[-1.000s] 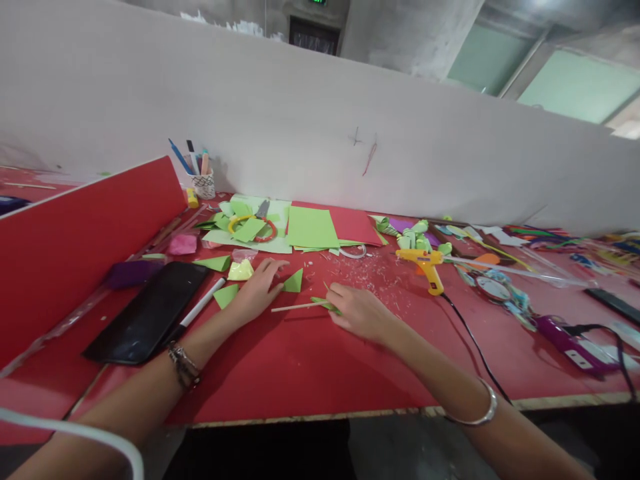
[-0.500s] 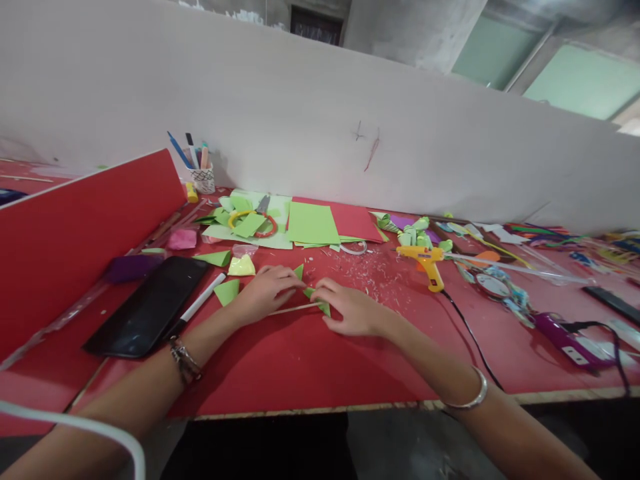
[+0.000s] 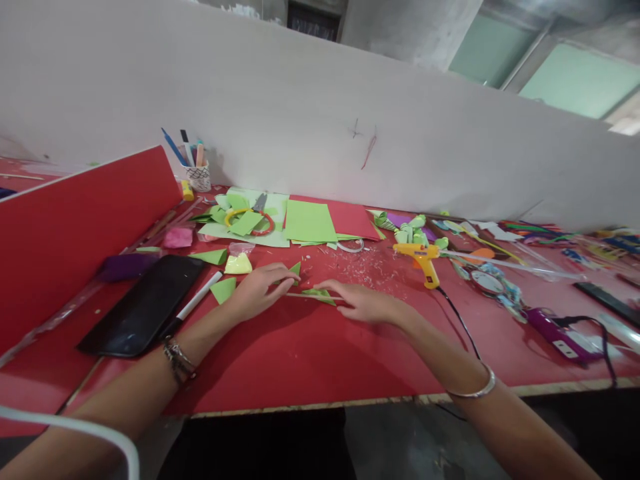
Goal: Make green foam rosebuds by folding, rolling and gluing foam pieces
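My left hand [image 3: 260, 289] rests on the red table [image 3: 310, 360], its fingers pinched on the near end of a thin wooden stick [image 3: 307, 296] and a small green paper triangle [image 3: 296, 269]. My right hand [image 3: 363, 303] lies across the stick's other end, fingers pressed down on a folded green paper piece [image 3: 320, 293] attached to the stick. The two hands almost touch over the stick. More green paper triangles [image 3: 223, 289] lie to the left of my left hand.
A black phone [image 3: 143, 307] and a white marker [image 3: 197, 301] lie at left beside a red divider [image 3: 75, 227]. Green paper sheets [image 3: 309, 221], scissors [image 3: 250, 217] and a pen cup [image 3: 196, 175] sit at the back. A yellow glue gun [image 3: 423, 257] with its black cord stands at right among craft clutter.
My hands have come together over the stick. The left hand picked up the small green triangle and brought it to the stick; the right hand slid left and flattened onto the green piece.
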Demonstrator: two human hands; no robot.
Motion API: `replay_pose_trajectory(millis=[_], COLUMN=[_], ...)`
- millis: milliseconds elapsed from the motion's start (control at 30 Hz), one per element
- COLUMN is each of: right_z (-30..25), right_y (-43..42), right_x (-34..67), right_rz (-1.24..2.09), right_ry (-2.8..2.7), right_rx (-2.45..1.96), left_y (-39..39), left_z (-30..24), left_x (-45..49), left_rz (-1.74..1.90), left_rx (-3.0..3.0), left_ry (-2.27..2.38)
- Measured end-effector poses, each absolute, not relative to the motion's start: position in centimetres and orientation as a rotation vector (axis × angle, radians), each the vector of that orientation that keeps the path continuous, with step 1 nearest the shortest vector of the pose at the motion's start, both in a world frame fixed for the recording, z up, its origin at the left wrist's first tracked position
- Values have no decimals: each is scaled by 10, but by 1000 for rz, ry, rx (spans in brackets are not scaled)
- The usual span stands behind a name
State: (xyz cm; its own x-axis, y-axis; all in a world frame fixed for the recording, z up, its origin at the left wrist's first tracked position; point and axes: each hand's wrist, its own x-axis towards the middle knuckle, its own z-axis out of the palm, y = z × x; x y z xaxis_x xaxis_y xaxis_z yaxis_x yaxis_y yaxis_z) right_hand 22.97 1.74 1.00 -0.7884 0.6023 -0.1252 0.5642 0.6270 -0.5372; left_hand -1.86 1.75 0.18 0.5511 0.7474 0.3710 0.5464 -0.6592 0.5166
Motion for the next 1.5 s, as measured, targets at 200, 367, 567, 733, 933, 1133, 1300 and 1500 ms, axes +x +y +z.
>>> replay_pose_trajectory(millis=[200,367,567,733,933,1133,1300,1500], right_z=[8,12,11,8,2,4,1,-5], right_y=[13,1,-15,-18,-13,-6,-2,-7], right_x=[224,212,197,193,193,199,202,199], right_rz=[779,601,407,376,447,502,558,474], right_ry=[-2786,-2741,-2741,-2727,-2670,-2690,-2700,-2705], right_rx=[-969,-1113,-1322,-1377,-1362,-1211,-1131,-1155], left_y=[15,14,11,4,0,3,10,9], left_z=[4,-2,-3,-7,-14,-13,-13,-11], left_x=[-18,-15,-10,-2,6,6,0,2], left_rz=[823,780,713,597,536,510,459,345], left_rx=[2427,2496,2588,2726,2637,2599,2708,2941], left_ry=[1104,1068,982,896,967,969,833,870])
